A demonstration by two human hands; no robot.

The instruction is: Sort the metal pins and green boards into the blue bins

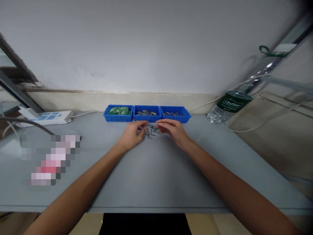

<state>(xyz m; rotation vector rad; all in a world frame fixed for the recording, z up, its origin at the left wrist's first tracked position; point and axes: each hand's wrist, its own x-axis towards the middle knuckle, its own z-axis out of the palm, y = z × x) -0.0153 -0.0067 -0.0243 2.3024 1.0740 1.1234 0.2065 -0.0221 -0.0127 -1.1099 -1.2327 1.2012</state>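
Observation:
A small loose pile of thin metal pins [151, 131] lies on the grey table between my hands. My left hand [132, 134] rests at the left side of the pile, its thumb and forefinger curved and apart, with nothing visible between them. At the right side, my right hand [174, 130] has its fingers drawn together at the pins; whatever is between its fingertips is too small to make out. Just behind stand three blue bins: the left bin [118, 118] with green packets, the middle bin [147, 118] with short metal pieces, the right bin [176, 119] with thin metal pins.
A large water bottle [230, 106] with a green label stands at the back right, near a white cable [207, 103]. On the left are a white power strip [52, 118] and a blurred-out pinkish object [53, 160]. A wall [151, 49] rises behind the bins.

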